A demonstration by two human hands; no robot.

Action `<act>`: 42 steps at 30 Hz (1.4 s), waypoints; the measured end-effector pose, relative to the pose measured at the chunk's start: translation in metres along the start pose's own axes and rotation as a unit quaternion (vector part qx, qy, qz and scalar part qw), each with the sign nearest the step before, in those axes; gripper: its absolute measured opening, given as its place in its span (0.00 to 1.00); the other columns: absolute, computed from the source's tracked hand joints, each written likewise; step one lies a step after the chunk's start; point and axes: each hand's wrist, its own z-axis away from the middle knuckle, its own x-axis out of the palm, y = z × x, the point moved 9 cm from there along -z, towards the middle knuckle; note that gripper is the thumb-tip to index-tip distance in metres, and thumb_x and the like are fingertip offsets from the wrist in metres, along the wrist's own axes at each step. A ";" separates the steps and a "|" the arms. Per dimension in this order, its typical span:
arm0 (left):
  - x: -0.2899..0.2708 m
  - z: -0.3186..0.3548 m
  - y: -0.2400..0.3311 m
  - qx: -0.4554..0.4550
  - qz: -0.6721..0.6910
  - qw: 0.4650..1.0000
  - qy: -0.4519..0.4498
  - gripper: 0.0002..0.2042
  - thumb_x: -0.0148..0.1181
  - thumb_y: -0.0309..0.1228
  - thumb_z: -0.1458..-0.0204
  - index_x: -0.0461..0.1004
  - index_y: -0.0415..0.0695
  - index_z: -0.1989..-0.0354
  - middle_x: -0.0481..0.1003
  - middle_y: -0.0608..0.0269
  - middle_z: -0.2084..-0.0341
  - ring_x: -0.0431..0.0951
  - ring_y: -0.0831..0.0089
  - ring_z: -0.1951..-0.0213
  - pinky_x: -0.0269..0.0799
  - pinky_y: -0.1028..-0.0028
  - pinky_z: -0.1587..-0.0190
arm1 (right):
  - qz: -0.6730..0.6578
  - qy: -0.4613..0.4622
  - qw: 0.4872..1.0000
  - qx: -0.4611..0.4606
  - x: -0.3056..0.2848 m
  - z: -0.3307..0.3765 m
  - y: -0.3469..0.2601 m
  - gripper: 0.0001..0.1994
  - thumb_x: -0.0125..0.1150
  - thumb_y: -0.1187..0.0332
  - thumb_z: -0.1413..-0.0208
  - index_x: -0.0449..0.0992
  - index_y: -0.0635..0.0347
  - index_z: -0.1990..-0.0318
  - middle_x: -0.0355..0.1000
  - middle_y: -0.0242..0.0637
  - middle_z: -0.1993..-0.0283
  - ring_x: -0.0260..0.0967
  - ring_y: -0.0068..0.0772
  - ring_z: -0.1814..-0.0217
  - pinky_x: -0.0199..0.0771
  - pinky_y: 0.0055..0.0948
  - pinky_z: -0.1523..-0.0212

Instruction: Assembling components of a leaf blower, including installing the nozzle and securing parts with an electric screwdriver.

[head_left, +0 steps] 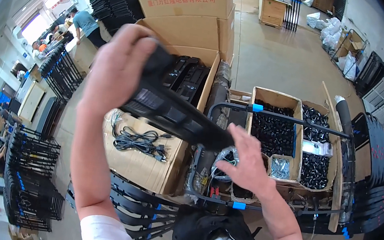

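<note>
A long black plastic housing (pixel 173 111) with ribbed recesses hangs tilted in front of me, its left end higher. My left hand (pixel 117 69) is closed round that upper end and slightly blurred by motion. At the lower right end, my right hand (pixel 250 162) has its fingers and thumb on either side of the housing, the thumb spread. Below the housing, coiled black power cables (pixel 140 141) lie on a cardboard surface (pixel 146 172). Behind it, more black housings (pixel 192 79) lie in a large open carton (pixel 179 31).
A black tubular frame (pixel 289 117) with blue clips lies around wooden bins (pixel 278 96) of black small parts (pixel 272 133). A small box of silver screws (pixel 280 168) sits among them. Racks of black frames (pixel 31 176) stand left; a person (pixel 85 26) bends at the far left.
</note>
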 end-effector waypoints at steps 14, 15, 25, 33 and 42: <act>0.119 0.153 -0.105 -0.195 0.237 0.944 0.121 0.18 0.48 0.34 0.26 0.71 0.37 0.35 0.79 0.57 0.48 0.78 0.70 0.48 0.72 0.72 0.42 | -0.306 0.012 0.914 0.267 0.140 0.089 0.108 0.17 0.51 0.59 0.28 0.75 0.67 0.55 0.73 0.45 0.70 0.72 0.37 0.65 0.70 0.40 0.62; 0.145 0.183 -0.113 -0.236 0.266 0.927 0.116 0.16 0.48 0.33 0.26 0.73 0.34 0.40 0.79 0.53 0.47 0.78 0.67 0.44 0.71 0.69 0.39 | -0.294 0.023 0.909 0.295 0.148 0.097 0.139 0.19 0.51 0.57 0.28 0.75 0.68 0.57 0.70 0.41 0.72 0.69 0.33 0.67 0.69 0.39 0.63; 0.296 0.460 -0.103 -0.466 0.245 0.850 -0.007 0.28 0.40 0.44 0.25 0.63 0.31 0.30 0.69 0.40 0.34 0.68 0.51 0.30 0.59 0.60 0.27 | -0.417 -0.039 0.822 0.386 0.245 0.112 0.198 0.18 0.52 0.56 0.28 0.76 0.62 0.62 0.72 0.30 0.69 0.68 0.23 0.72 0.68 0.27 0.75; 0.303 0.462 -0.074 -0.383 0.142 0.911 -0.056 0.29 0.48 0.35 0.30 0.54 0.29 0.26 0.63 0.29 0.32 0.63 0.38 0.30 0.56 0.52 0.27 | -0.396 -0.056 0.819 0.411 0.251 0.114 0.189 0.16 0.50 0.58 0.26 0.75 0.59 0.64 0.72 0.29 0.71 0.68 0.22 0.73 0.70 0.26 0.74; 0.295 0.452 -0.067 -0.392 0.189 0.899 -0.048 0.29 0.50 0.32 0.32 0.55 0.29 0.27 0.64 0.31 0.32 0.64 0.38 0.31 0.58 0.53 0.28 | -0.415 -0.051 0.784 0.458 0.224 0.124 0.193 0.20 0.56 0.59 0.29 0.73 0.65 0.39 0.79 0.38 0.55 0.76 0.26 0.61 0.74 0.26 0.72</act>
